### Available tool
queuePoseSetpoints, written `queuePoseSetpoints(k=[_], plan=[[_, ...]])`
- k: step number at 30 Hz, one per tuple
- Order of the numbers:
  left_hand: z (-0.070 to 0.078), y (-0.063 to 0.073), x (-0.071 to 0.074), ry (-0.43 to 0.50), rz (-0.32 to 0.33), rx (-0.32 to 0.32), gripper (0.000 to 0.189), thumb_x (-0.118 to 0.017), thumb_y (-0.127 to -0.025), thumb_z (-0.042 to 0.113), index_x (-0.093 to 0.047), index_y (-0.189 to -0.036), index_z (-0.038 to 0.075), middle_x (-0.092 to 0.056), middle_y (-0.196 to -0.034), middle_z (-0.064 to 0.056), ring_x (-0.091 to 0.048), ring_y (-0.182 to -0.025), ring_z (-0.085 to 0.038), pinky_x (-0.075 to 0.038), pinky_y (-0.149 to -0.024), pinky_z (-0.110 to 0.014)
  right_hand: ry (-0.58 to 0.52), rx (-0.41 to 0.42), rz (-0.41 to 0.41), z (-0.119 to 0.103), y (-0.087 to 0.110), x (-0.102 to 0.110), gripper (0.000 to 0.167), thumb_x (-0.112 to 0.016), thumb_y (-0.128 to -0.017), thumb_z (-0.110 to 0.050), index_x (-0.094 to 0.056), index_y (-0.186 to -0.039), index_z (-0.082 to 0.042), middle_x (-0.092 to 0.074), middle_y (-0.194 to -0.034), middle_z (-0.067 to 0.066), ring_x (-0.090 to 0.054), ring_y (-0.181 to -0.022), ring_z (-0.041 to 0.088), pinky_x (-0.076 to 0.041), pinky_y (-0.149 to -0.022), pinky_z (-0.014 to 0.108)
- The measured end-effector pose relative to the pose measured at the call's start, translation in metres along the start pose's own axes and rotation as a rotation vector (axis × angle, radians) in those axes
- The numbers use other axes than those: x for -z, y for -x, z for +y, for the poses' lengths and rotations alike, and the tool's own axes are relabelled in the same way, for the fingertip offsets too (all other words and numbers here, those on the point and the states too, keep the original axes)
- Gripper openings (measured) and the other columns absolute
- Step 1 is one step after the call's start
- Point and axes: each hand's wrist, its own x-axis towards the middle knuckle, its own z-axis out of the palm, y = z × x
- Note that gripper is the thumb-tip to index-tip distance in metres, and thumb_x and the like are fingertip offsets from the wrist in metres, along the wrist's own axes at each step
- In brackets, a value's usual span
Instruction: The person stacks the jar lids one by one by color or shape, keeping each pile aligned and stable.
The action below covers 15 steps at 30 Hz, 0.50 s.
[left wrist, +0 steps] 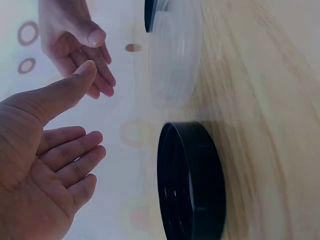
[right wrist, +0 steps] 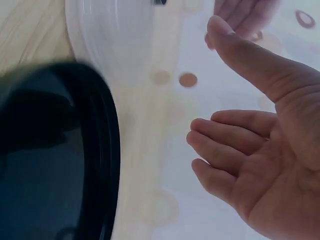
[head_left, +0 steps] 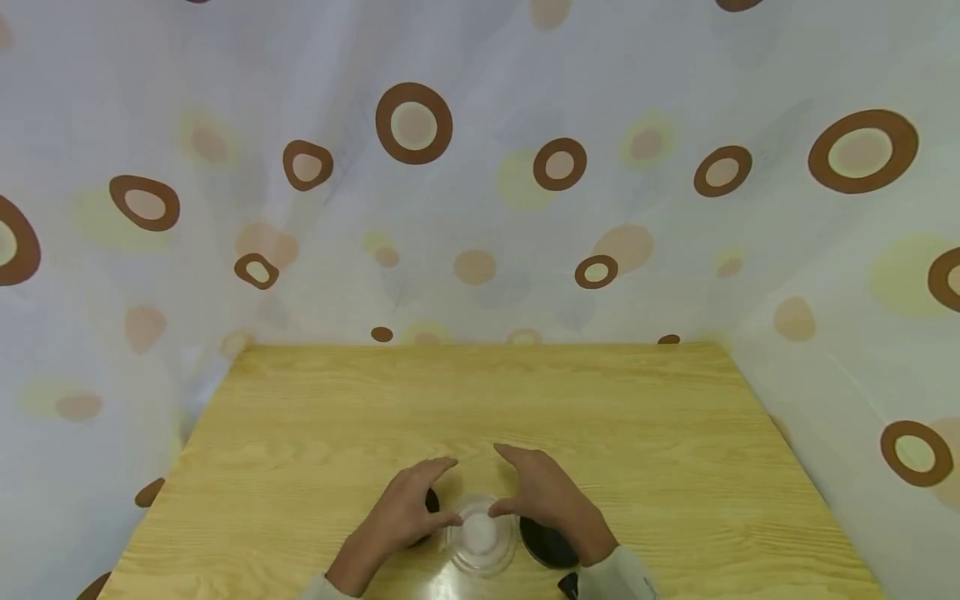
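A clear, round plastic piece [head_left: 480, 557], like a shallow bowl or lid, lies on the table between my two hands. Above its left side hovers my left hand [head_left: 400, 514], thumb and fingers spread and holding nothing. My right hand [head_left: 553, 498] mirrors it on the right, also bare, its palm turned inward. Beside the clear piece on the left is a black, round, rimmed lid-like piece [left wrist: 207, 185], partly hidden by the left hand in the head view. Another black round piece [head_left: 550, 547] with a raised rim lies under the right wrist.
A small black object [head_left: 568, 585] lies by the right sleeve, too little shown to name. The wooden table [head_left: 480, 392] reaches back to a white patterned curtain [head_left: 480, 208] that surrounds it on three sides.
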Motion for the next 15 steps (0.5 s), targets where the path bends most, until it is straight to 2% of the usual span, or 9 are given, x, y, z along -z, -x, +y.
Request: queuePoseSetpoints(k=[5, 9, 15], plan=[[-0.014, 0.008, 0.001, 0.039, -0.012, 0.047, 0.076, -0.079, -0.075, 0.032, -0.046, -0.137, 0.003, -0.05, -0.14, -0.017, -0.045, -0.129, -0.043, -0.04, -0.104, -0.057, 0.035, -0.013, -0.032, -0.015, -0.014, -0.013, 0.085, -0.081, -0.072, -0.037, -0.044, -0.139, 0.0, -0.052, -0.138, 0.016, -0.054, -0.122, 0.034, -0.048, -0.098, 0.048], [-0.026, 0.015, 0.009, 0.049, 0.002, 0.092, 0.078, -0.081, -0.073, 0.03, -0.046, -0.137, 0.002, -0.051, -0.138, -0.019, -0.045, -0.127, -0.046, -0.041, -0.102, -0.059, 0.054, 0.001, -0.041, -0.026, -0.023, -0.023, 0.087, -0.081, -0.071, -0.039, -0.045, -0.139, -0.001, -0.054, -0.137, 0.015, -0.055, -0.121, 0.032, -0.049, -0.097, 0.045], [-0.039, 0.021, 0.018, 0.07, 0.024, 0.108, 0.08, -0.083, -0.071, 0.028, -0.047, -0.136, 0.0, -0.052, -0.137, -0.02, -0.049, -0.125, -0.042, -0.044, -0.099, -0.056, 0.042, 0.005, -0.05, -0.037, -0.034, -0.036, 0.085, -0.083, -0.07, -0.037, -0.047, -0.138, -0.002, -0.056, -0.136, 0.013, -0.056, -0.121, 0.03, -0.05, -0.098, 0.042]])
